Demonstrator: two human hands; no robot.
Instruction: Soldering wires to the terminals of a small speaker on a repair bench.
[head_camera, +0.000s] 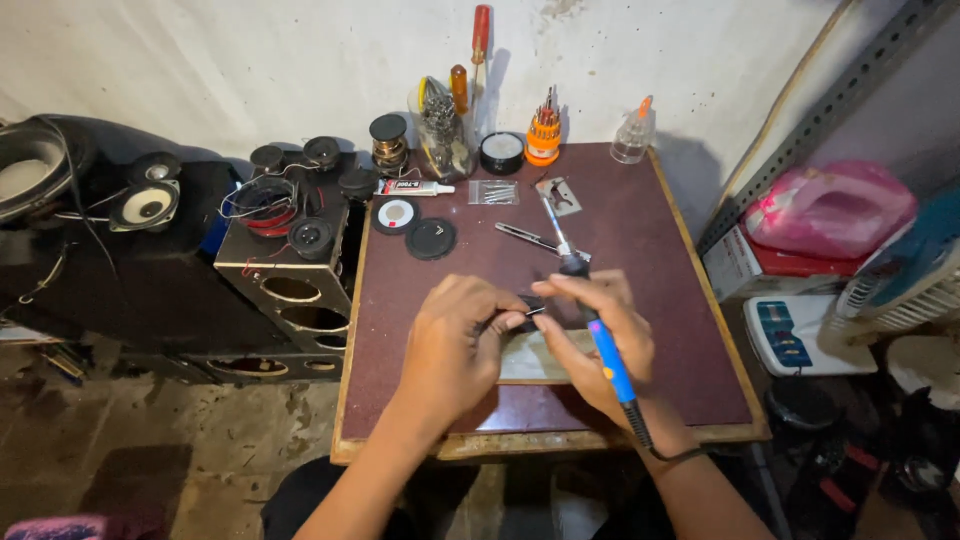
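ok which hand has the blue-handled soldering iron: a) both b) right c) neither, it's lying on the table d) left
b: the right hand grips the blue-handled soldering iron, its cord trailing past the wrist, while the left hand pinches a small dark part over the table.

The scene is seen through a single head-worn camera, aimed steeply down and forward from above the person's forearms, so no second view is offered for comparison. The left hand (455, 345) and right hand (600, 335) are caught close, just below the centre, with their fingers (505, 318) meeting over the table (660, 250). Beyond the fingertips the whole tabletop is taken in up to the wall (250, 60), while the speaker box (290, 270) is framed to the left of the fingers and the shelf (800, 130) to their right.
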